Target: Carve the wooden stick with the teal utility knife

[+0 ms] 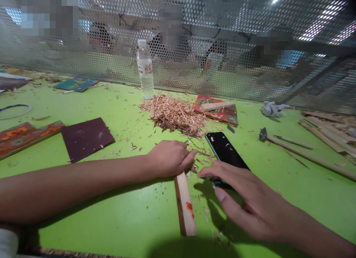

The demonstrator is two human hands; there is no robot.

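My left hand (171,158) is closed over the upper end of a narrow wooden strip (187,209), pressing it to the green tabletop. The strip has a dark brown side and an orange-red painted patch on its pale face. To its right, my right hand (244,198) is over the lower end of a black smartphone (226,148), thumb and forefinger apart. Something small and dark shows by the forefinger's tip; I cannot make out what it is. Wood chips lie on the phone's screen and between my hands.
A heap of shavings (178,115) lies ahead, with a water bottle (145,74) behind it. Brown sandpaper (86,139) and painted wood pieces (30,137) are left. A hammer (300,150), crumpled paper (273,109) and wood strips (328,133) are right. A perforated metal screen (236,76) stands behind.
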